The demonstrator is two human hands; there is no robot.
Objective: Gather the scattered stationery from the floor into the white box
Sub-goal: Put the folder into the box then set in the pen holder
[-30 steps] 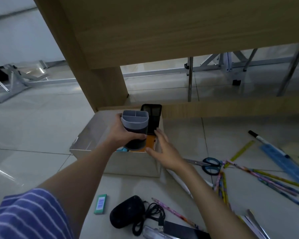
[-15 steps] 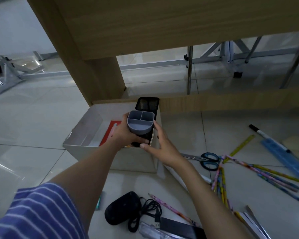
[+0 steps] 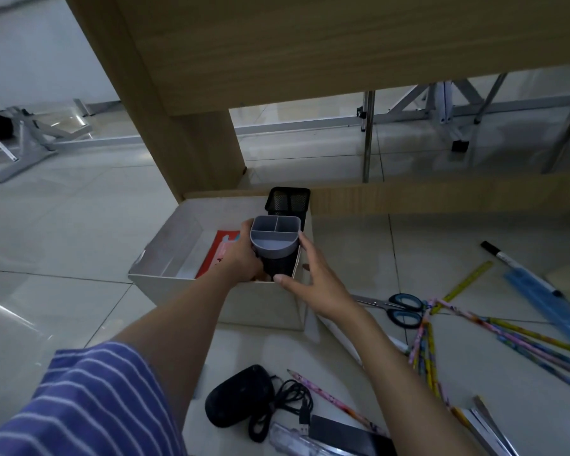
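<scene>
The white box [image 3: 165, 258] sits on the floor under a wooden desk. My left hand [image 3: 242, 256] grips a grey pen holder [image 3: 273, 238] with three compartments and holds it inside the box's right near corner. My right hand [image 3: 313, 281] is spread against the holder's right side and over the box's right wall, thumb on the near edge. A black mesh pen cup [image 3: 288, 202] stands in the box's far right corner. A red sheet [image 3: 216, 255] lies on the box's bottom.
Scattered on the floor to the right are scissors [image 3: 400, 306], several patterned pencils [image 3: 474, 327], a yellow ruler [image 3: 464, 284], a blue ruler [image 3: 540, 299] and a marker [image 3: 504, 258]. Near me lie a black mouse with cable [image 3: 241, 399] and a pink pencil [image 3: 329, 398]. The desk leg [image 3: 191, 133] stands behind the box.
The grey pen holder has gone lower into the box's right corner. My right hand has closed in against it, and the red sheet now shows in the box.
</scene>
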